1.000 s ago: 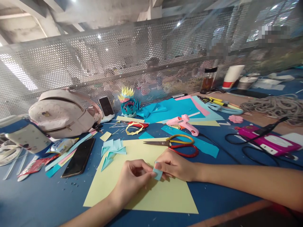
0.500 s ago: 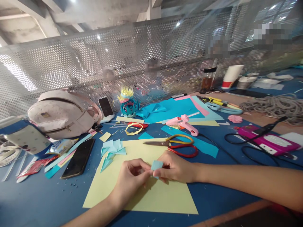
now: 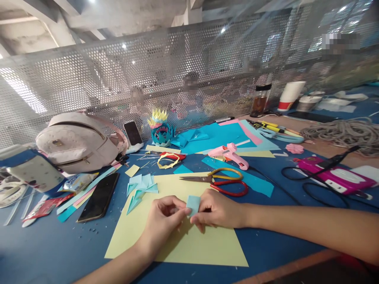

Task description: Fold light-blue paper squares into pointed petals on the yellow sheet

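Note:
A small light-blue piece of paper (image 3: pixel 193 203) is pinched between my two hands. My left hand (image 3: pixel 166 217) grips its left edge with thumb and forefinger, while my right hand (image 3: pixel 214 209) holds the right side the same way. Both hands are just over a pale yellow sheet (image 3: pixel 130 240). Several folded light-blue paper pieces (image 3: pixel 142 184) lie on that sheet's upper left corner. Beyond my right hand rest scissors (image 3: pixel 216 179) with one yellow and one red handle loop, blades pointing left.
A pink glue gun (image 3: pixel 229 154) lies behind the scissors, its cord trailing right. Farther back stands a paper lotus (image 3: pixel 162 132) in teal, pink and yellow. A black phone (image 3: pixel 99 197) and a pale backpack (image 3: pixel 77 142) are at left; a magenta power strip (image 3: pixel 334 175) is at right.
The light-blue paper has turned a little and shows more of its face. My fingers have shifted slightly around it; the things on the table stay in place.

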`<state>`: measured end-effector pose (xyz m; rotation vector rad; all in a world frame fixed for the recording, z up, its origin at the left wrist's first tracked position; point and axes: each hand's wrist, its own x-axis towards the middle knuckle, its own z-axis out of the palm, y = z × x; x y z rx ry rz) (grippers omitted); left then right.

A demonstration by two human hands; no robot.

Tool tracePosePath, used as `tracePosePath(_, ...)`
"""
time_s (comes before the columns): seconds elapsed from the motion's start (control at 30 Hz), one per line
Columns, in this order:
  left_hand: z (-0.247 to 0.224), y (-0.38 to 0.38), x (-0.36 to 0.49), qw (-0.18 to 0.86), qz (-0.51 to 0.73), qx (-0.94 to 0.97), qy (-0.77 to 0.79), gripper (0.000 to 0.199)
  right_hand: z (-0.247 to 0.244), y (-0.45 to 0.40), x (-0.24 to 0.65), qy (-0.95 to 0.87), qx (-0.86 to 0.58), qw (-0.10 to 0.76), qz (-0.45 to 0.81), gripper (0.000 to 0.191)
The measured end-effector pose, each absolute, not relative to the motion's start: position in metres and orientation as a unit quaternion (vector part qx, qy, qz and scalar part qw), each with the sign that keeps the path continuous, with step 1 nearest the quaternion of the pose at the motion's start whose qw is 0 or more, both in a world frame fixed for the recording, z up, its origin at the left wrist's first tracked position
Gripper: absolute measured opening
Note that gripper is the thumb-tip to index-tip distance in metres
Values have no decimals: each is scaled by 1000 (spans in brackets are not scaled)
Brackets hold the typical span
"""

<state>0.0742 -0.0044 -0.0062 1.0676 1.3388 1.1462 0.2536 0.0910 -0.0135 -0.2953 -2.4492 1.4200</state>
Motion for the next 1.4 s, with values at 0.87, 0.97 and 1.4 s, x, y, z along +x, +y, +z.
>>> tracePosePath(0.87, -7, -8, 69, 624, 432, 523, 387, 49, -13, 93, 255, -878, -71, 98, 463, 43)
tracePosePath(0.97, -12, -6, 68, 630, 442, 521, 370, 44, -12, 93, 255, -877, -78, 88, 465, 39)
tracePosePath(1.4, -23, -5, 71, 593, 478, 506, 404, 50, -20, 86, 252, -918, -170, 171, 314, 59)
